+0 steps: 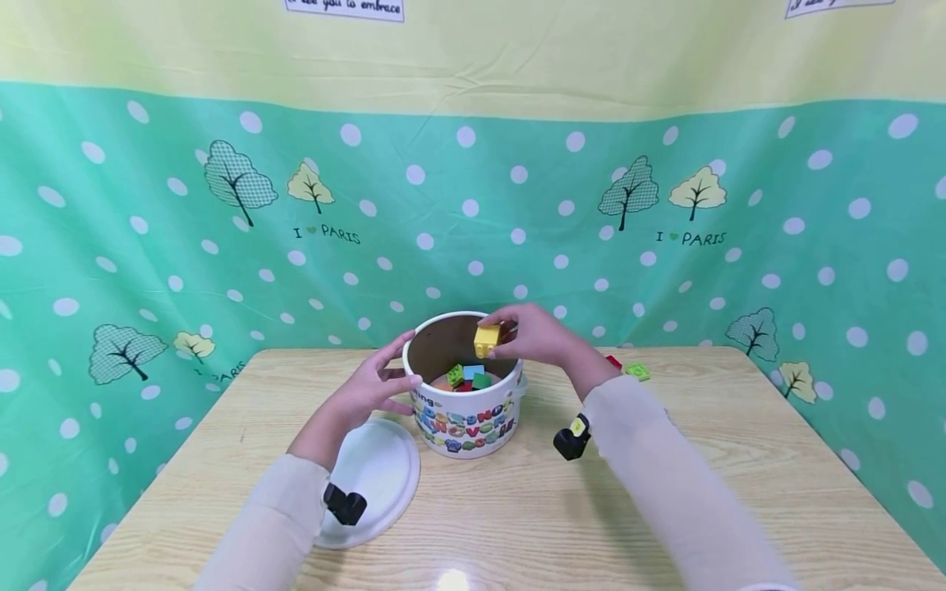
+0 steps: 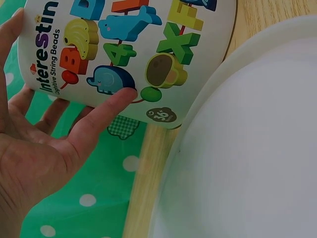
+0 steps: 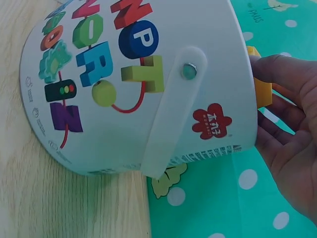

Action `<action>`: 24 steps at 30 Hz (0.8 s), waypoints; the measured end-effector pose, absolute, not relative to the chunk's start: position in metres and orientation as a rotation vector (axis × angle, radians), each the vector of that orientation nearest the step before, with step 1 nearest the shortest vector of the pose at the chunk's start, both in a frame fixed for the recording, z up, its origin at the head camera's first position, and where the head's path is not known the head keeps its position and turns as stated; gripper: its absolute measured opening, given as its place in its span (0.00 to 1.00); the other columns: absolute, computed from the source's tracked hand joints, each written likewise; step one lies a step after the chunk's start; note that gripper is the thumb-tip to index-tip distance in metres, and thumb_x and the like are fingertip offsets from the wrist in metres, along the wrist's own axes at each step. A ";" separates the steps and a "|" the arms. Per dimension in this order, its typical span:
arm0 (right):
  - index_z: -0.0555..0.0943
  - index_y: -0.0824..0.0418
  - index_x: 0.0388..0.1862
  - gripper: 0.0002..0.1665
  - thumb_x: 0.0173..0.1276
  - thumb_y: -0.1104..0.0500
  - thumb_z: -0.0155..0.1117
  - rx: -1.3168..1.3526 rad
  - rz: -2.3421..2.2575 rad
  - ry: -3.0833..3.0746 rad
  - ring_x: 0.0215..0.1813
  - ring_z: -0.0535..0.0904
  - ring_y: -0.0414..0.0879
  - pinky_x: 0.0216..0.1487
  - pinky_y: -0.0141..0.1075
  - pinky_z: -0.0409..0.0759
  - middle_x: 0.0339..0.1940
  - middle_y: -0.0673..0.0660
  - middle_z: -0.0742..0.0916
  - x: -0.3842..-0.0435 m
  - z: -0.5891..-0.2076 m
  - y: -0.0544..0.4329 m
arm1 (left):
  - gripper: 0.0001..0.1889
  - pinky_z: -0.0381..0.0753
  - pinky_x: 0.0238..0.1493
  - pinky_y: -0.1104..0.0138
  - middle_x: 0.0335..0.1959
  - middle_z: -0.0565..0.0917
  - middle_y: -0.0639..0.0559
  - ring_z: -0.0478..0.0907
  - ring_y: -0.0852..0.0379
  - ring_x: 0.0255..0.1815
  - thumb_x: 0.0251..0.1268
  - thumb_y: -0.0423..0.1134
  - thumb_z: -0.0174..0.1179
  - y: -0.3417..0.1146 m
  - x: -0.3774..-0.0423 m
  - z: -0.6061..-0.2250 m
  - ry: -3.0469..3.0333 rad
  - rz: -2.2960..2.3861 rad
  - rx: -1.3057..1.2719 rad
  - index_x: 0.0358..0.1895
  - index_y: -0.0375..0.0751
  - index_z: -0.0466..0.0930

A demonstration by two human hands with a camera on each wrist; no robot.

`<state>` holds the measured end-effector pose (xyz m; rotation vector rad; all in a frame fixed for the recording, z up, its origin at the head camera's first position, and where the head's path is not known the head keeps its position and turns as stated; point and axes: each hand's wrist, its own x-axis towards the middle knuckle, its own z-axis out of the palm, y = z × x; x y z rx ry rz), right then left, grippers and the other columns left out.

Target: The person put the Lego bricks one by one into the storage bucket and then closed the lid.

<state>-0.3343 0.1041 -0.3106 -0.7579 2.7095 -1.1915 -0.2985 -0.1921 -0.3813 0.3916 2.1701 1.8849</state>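
Yellow and squared off, a toy building brick [image 1: 486,338] is pinched between the thumb and fingers of the right hand [image 1: 534,335], the grip holding it over the mouth of a printed tub [image 1: 466,423] at the centre of the head frame. In the right-wrist view, the brick shows past the tub's rim at right. The left hand [image 1: 367,386], left of centre, rests loosely spread fingers against the tub's side and rim.

The brick is one plain, bright colour. The white tub carries multicoloured letters, a whale and an elephant, with "Cognitive String Beads" at upper left of the left-wrist frame; a pale handle [image 3: 173,116] is riveted to its side. Lime, blue, green and red pieces [image 1: 467,377] lie inside.

A light wood-grain table [image 1: 517,517] fills the lower head frame, a round white lid [image 1: 380,472] lying lower left of centre, a lime brick [image 1: 636,372] and a red piece [image 1: 613,361] right of centre. Behind hangs a green polka-dot cloth [image 1: 473,180], with trees, "PARIS" lettering and a pale yellow band on top.
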 end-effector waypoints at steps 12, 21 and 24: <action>0.80 0.60 0.58 0.26 0.59 0.64 0.73 -0.768 -1.364 2.646 0.56 0.78 0.57 0.53 0.43 0.83 0.54 0.62 0.82 -0.335 -0.315 0.105 | 0.44 0.84 0.44 0.45 0.77 0.48 0.43 0.56 0.30 0.71 0.63 0.43 0.67 -0.192 -0.297 -0.381 2.165 1.883 0.404 0.78 0.62 0.49; 0.80 0.60 0.59 0.28 0.59 0.61 0.74 -0.784 -1.477 2.654 0.55 0.79 0.58 0.53 0.44 0.82 0.52 0.59 0.83 -0.324 -0.308 0.125 | 0.44 0.85 0.43 0.46 0.77 0.49 0.44 0.57 0.31 0.71 0.63 0.44 0.67 -0.191 -0.296 -0.380 2.174 1.880 0.412 0.78 0.64 0.49; 0.80 0.58 0.59 0.27 0.59 0.59 0.74 -0.803 -1.482 2.676 0.55 0.79 0.54 0.54 0.43 0.82 0.53 0.57 0.82 -0.320 -0.307 0.134 | 0.44 0.85 0.43 0.46 0.76 0.50 0.45 0.57 0.32 0.71 0.62 0.44 0.67 -0.190 -0.295 -0.380 2.181 1.880 0.398 0.77 0.65 0.50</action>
